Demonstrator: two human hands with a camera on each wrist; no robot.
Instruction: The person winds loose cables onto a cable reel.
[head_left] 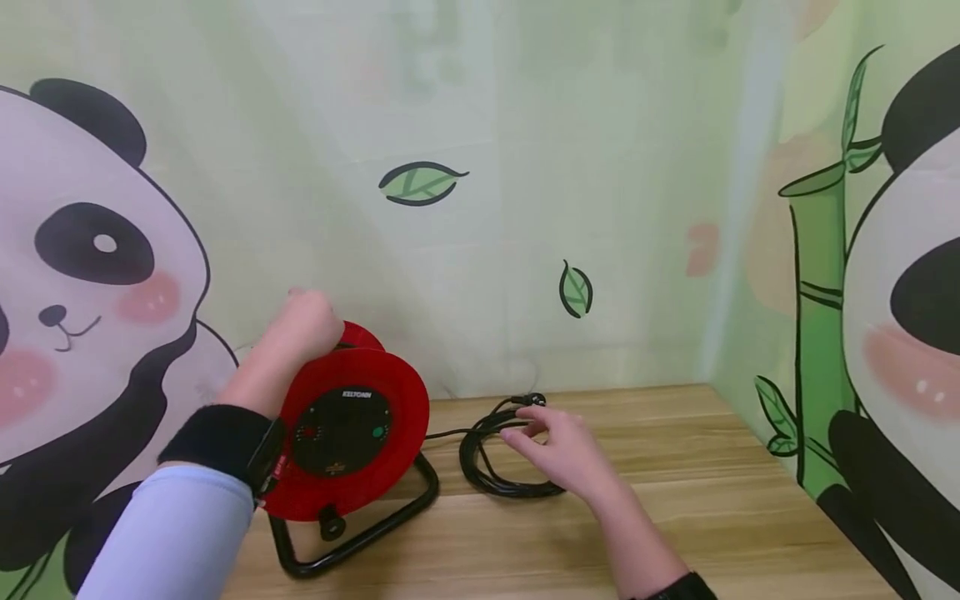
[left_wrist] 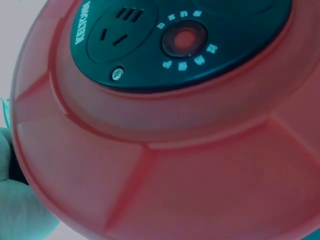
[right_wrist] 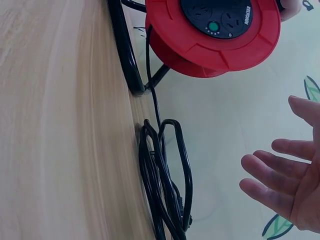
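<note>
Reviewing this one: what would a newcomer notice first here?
Most likely the bright red cable reel, left of centre on the wooden table, held at its top by the left hand. Next, the coiled black cable to its right, with the right hand open above it. Big cartoon pandas flank the scene on the backdrop.

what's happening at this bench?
A person has their left hand at the top of a red cable reel, apparently gripping its handle, which is mostly hidden. The right hand is open near the black cable coil, holding nothing. The coil lies on the wooden table beside the reel, joined to it by a length of cable.
</note>
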